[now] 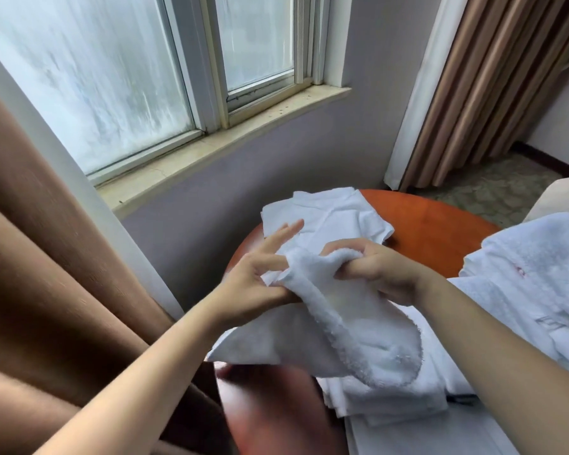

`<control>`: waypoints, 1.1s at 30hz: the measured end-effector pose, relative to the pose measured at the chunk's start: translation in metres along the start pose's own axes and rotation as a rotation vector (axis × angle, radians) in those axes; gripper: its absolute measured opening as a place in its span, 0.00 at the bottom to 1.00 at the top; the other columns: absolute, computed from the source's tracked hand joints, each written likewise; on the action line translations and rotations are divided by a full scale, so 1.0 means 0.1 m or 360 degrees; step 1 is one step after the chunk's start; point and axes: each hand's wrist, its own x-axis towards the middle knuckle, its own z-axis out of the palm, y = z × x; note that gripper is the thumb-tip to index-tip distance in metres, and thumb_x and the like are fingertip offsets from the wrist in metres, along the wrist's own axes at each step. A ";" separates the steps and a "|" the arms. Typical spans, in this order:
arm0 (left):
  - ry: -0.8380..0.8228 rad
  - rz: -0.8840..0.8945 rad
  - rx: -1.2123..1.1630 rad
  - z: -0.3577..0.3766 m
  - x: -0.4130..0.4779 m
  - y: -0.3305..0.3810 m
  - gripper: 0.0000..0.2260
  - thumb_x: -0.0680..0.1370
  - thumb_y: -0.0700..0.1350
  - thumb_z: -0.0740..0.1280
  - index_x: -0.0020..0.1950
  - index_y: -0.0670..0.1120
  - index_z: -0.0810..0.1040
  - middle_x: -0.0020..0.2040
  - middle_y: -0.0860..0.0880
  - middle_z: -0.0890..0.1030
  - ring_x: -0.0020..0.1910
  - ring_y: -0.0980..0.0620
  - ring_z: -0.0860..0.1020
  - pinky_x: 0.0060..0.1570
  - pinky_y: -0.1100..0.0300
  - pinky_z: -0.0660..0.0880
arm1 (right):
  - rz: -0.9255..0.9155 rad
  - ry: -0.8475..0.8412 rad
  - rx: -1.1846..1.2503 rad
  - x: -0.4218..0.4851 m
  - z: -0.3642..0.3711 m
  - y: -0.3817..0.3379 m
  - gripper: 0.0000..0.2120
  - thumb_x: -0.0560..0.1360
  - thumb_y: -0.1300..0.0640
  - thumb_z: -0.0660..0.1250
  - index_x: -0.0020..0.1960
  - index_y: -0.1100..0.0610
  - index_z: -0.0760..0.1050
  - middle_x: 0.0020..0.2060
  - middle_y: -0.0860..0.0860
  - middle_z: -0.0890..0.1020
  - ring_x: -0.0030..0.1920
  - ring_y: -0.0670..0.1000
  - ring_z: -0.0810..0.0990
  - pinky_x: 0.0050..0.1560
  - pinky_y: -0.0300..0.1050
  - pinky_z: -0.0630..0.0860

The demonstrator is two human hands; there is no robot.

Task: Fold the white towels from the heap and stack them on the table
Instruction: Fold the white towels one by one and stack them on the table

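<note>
soft daylight from window (pixel 138 83) | no glare | edges bowed | lower foreground blurred

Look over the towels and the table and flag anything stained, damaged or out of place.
One thing stands out: the towel on the right has a small reddish mark on its otherwise white pile. It is too blurred to tell a stain from stitched lettering. The held towel looks clean.

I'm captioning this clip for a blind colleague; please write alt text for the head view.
Two hands hold a white towel over a reddish-brown table: the right hand grips its bunched edge, the left hand pinches it alongside. Beyond them folded towels lie on the table, with a heap of towels at right and a window behind.
</note>
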 end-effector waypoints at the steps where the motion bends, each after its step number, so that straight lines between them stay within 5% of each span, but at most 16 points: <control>1: -0.0075 -0.0032 -0.0130 0.00 0.01 0.08 0.13 0.67 0.56 0.73 0.44 0.49 0.85 0.66 0.56 0.76 0.69 0.59 0.70 0.66 0.59 0.67 | 0.0027 -0.0011 0.0020 -0.01 -0.01 -0.01 0.10 0.68 0.64 0.62 0.35 0.53 0.79 0.33 0.46 0.78 0.36 0.43 0.77 0.36 0.33 0.73; 3: -0.0064 -0.0042 -0.0266 0.02 0.05 0.16 0.12 0.69 0.52 0.71 0.48 0.47 0.83 0.49 0.54 0.83 0.50 0.57 0.79 0.51 0.61 0.74 | 0.0068 0.0031 0.0036 -0.01 0.00 -0.02 0.10 0.69 0.63 0.64 0.35 0.51 0.80 0.33 0.46 0.79 0.36 0.43 0.78 0.36 0.34 0.74; 5: 0.0210 -0.0033 -0.0278 0.06 0.11 0.12 0.14 0.70 0.52 0.69 0.47 0.41 0.79 0.43 0.51 0.80 0.43 0.56 0.77 0.44 0.61 0.73 | 0.0091 0.0168 -0.0022 0.02 -0.01 0.01 0.07 0.70 0.58 0.65 0.45 0.51 0.80 0.40 0.47 0.81 0.42 0.44 0.81 0.40 0.35 0.76; 9: 0.0855 -0.0251 -0.0328 -0.05 0.25 0.03 0.12 0.74 0.51 0.65 0.47 0.42 0.74 0.43 0.50 0.76 0.39 0.58 0.75 0.38 0.63 0.72 | 0.0365 0.0344 -0.0108 -0.05 -0.11 -0.07 0.33 0.63 0.30 0.68 0.66 0.39 0.72 0.66 0.41 0.73 0.69 0.47 0.69 0.70 0.53 0.67; 11: 0.0939 -0.0305 -0.0343 -0.19 0.27 0.01 0.14 0.74 0.50 0.65 0.45 0.39 0.72 0.40 0.47 0.74 0.37 0.55 0.73 0.34 0.60 0.70 | 0.0274 0.0261 -0.0112 -0.13 -0.09 -0.17 0.37 0.60 0.34 0.69 0.69 0.39 0.68 0.68 0.40 0.71 0.68 0.47 0.71 0.65 0.53 0.72; 13: 0.0978 -0.0357 -0.0363 -0.29 0.28 0.02 0.15 0.73 0.51 0.65 0.43 0.38 0.71 0.39 0.46 0.72 0.36 0.52 0.72 0.31 0.59 0.69 | 0.0135 0.0239 -0.0291 -0.15 0.04 -0.27 0.33 0.61 0.46 0.75 0.65 0.42 0.71 0.62 0.41 0.75 0.59 0.40 0.76 0.55 0.39 0.77; 16: 0.1026 -0.0434 -0.0492 -0.34 0.23 0.09 0.15 0.71 0.52 0.66 0.49 0.41 0.73 0.43 0.45 0.76 0.39 0.50 0.76 0.35 0.58 0.76 | -0.0104 0.0636 -0.0451 -0.01 0.14 -0.26 0.15 0.65 0.66 0.78 0.45 0.55 0.75 0.40 0.46 0.79 0.41 0.46 0.76 0.41 0.35 0.76; 18: 0.1012 -0.0392 -0.0656 -0.44 0.17 0.17 0.15 0.71 0.51 0.67 0.52 0.43 0.73 0.44 0.45 0.78 0.40 0.49 0.78 0.39 0.56 0.77 | -0.0246 0.0846 -0.0203 0.03 0.14 -0.27 0.14 0.67 0.67 0.75 0.39 0.57 0.70 0.34 0.51 0.75 0.38 0.48 0.74 0.37 0.39 0.75; 22: 0.0893 -0.0133 -0.0769 -0.67 0.10 0.38 0.23 0.71 0.46 0.68 0.60 0.35 0.70 0.46 0.44 0.78 0.40 0.50 0.78 0.37 0.59 0.76 | -0.0368 0.1081 0.0159 0.05 0.11 -0.47 0.10 0.75 0.67 0.67 0.45 0.55 0.68 0.39 0.54 0.75 0.39 0.50 0.75 0.35 0.43 0.75; 25: 0.0939 -0.0057 -0.0864 -0.68 0.13 0.51 0.25 0.72 0.45 0.69 0.64 0.34 0.69 0.49 0.41 0.78 0.44 0.47 0.78 0.40 0.57 0.76 | -0.0430 0.1312 0.0406 0.13 0.17 -0.67 0.16 0.75 0.59 0.70 0.60 0.60 0.71 0.50 0.57 0.81 0.48 0.54 0.81 0.45 0.49 0.77; 28: 0.1022 -0.0040 -0.1033 -0.61 0.16 0.59 0.28 0.72 0.45 0.69 0.65 0.31 0.66 0.52 0.38 0.75 0.45 0.44 0.76 0.39 0.55 0.76 | -0.0371 0.1047 0.0672 0.13 0.31 -0.74 0.20 0.75 0.51 0.68 0.63 0.60 0.75 0.56 0.56 0.83 0.56 0.53 0.82 0.54 0.46 0.80; 30: 0.1035 -0.0043 -0.1091 -0.58 0.17 0.61 0.29 0.72 0.44 0.69 0.66 0.29 0.64 0.52 0.36 0.74 0.44 0.44 0.76 0.36 0.56 0.76 | -0.0212 0.0918 0.0498 0.09 0.41 -0.66 0.21 0.70 0.58 0.73 0.62 0.62 0.76 0.54 0.57 0.83 0.55 0.56 0.83 0.53 0.48 0.81; 33: 0.0938 -0.0079 -0.1098 -0.53 0.18 0.62 0.31 0.71 0.45 0.71 0.66 0.31 0.63 0.57 0.28 0.73 0.46 0.41 0.77 0.39 0.53 0.78 | -0.0169 0.1150 0.0406 0.04 0.46 -0.61 0.18 0.68 0.69 0.73 0.58 0.63 0.78 0.52 0.59 0.84 0.50 0.56 0.84 0.49 0.48 0.82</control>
